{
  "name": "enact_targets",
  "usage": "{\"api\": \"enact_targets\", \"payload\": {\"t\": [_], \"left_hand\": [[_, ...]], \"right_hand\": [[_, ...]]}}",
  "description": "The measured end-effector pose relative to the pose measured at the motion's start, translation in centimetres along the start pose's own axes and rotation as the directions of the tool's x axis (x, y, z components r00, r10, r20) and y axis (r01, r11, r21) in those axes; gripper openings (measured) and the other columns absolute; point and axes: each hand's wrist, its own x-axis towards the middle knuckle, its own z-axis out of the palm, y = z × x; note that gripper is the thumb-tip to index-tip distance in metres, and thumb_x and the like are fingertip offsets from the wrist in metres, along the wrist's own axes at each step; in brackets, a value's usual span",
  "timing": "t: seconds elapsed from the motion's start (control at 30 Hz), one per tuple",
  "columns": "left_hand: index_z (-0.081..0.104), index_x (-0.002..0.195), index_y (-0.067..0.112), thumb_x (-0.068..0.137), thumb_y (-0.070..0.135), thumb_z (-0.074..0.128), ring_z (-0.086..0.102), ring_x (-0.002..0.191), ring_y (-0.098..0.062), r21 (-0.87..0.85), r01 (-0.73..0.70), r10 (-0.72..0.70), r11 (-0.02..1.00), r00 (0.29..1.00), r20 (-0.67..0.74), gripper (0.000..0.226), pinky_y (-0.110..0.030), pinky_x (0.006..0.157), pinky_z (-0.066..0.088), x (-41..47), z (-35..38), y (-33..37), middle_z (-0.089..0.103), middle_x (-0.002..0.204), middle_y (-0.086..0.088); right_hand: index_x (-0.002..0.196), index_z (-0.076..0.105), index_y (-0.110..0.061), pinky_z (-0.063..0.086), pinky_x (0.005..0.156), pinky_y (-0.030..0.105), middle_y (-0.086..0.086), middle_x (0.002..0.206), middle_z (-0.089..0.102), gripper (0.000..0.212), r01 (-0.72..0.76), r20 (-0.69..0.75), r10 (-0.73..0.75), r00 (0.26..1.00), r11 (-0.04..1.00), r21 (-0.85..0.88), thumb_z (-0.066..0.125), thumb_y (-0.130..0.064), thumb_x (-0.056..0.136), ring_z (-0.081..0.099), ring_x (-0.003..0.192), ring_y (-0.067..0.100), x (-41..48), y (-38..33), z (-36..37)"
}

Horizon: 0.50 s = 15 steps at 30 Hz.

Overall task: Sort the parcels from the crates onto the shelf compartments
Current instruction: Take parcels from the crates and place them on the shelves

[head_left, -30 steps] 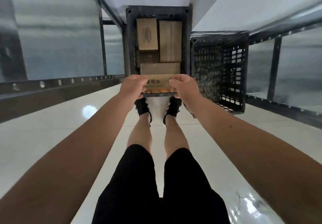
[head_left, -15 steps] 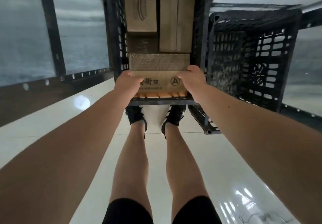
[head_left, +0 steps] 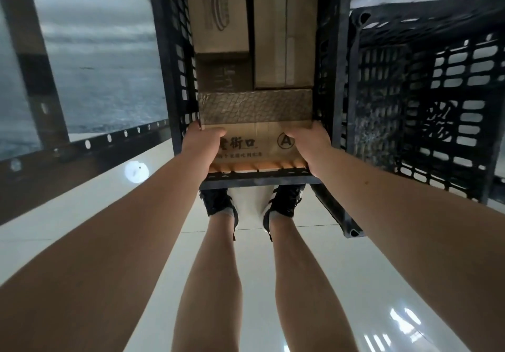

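2 grips, left hand [head_left: 200, 143] and right hand [head_left: 311, 143], clasp the lettered parcel [head_left: 254, 143] by its ends, hemmed by the crate [head_left: 175, 50].

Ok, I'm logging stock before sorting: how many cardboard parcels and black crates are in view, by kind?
Cardboard parcels: 4, including the parcel marked A, gripped by the left hand and right hand
Black crates: 2
Total: 6

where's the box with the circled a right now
The circled-A box is centre frame in the head view, at the near end of the loaded black crate, with the left hand gripping its left end and the right hand its right.
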Motion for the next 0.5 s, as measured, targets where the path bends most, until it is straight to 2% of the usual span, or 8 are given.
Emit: {"api": "enact_targets", "payload": {"t": [0.07,0.1,0.2,0.3,0.43,0.5], "left_hand": [[0.045,0.149,0.026,0.102,0.029,0.064,0.056,0.110,-0.019,-0.022,0.009,-0.008,1.000,1.000,0.006,0.051,-0.038,0.086,0.043,-0.2,0.1,0.3,0.056,0.114,0.005],[0.045,0.148,0.025,0.102,0.029,0.065,0.056,0.111,-0.019,-0.034,0.018,-0.018,0.999,1.000,0.005,0.051,-0.038,0.087,0.043,-0.5,0.1,0.5,0.057,0.113,0.006],[0.047,0.146,0.022,0.101,0.028,0.066,0.057,0.103,-0.016,-0.063,0.031,-0.030,0.998,1.000,0.005,0.049,-0.034,0.083,0.044,-1.9,0.1,0.9,0.057,0.105,0.008],[0.051,0.137,0.023,0.097,0.026,0.069,0.060,0.094,-0.011,-0.047,0.007,-0.007,0.999,1.000,-0.009,0.044,-0.028,0.070,0.047,-3.4,-0.2,1.0,0.061,0.103,0.009],[0.057,0.128,0.026,0.095,0.030,0.068,0.069,0.101,-0.020,-0.055,0.001,-0.003,0.998,1.000,-0.026,0.035,-0.043,0.091,0.059,-5.8,-1.4,1.5,0.069,0.109,0.003],[0.056,0.134,0.027,0.094,0.033,0.068,0.070,0.103,-0.021,-0.055,0.006,-0.007,0.998,1.000,-0.015,0.042,-0.047,0.095,0.059,-7.5,-2.2,2.1,0.070,0.115,0.002]], "right_hand": [[0.153,0.049,-0.017,0.049,0.112,0.047,0.002,0.135,0.061,0.067,-0.023,0.025,0.023,0.999,0.999,0.025,0.075,-0.033,0.093,0.058,0.123,0.027,-0.2,-0.1,-0.3],[0.151,0.051,-0.016,0.049,0.111,0.046,0.002,0.133,0.061,0.065,-0.023,0.034,0.022,0.999,0.999,0.024,0.075,-0.033,0.093,0.058,0.123,0.027,-0.3,-0.2,-0.4],[0.148,0.053,-0.014,0.051,0.106,0.041,0.002,0.127,0.063,0.060,-0.008,0.037,0.008,0.999,1.000,0.017,0.075,-0.031,0.094,0.060,0.120,0.027,-1.2,-0.5,-1.1],[0.142,0.053,-0.014,0.054,0.104,0.044,0.004,0.124,0.066,0.058,-0.028,0.034,0.028,0.999,1.000,0.011,0.076,-0.033,0.091,0.064,0.115,0.027,-2.7,-1.0,-1.7],[0.130,0.061,-0.016,0.060,0.098,0.052,0.006,0.115,0.071,0.064,-0.033,0.045,0.031,0.999,0.999,0.041,0.074,-0.041,0.073,0.070,0.105,0.028,-4.9,-2.1,-2.8],[0.130,0.062,-0.015,0.060,0.099,0.052,0.005,0.115,0.072,0.057,-0.023,0.040,0.021,0.999,0.999,0.039,0.075,-0.037,0.079,0.070,0.105,0.027,-6.7,-2.8,-3.7]]}}
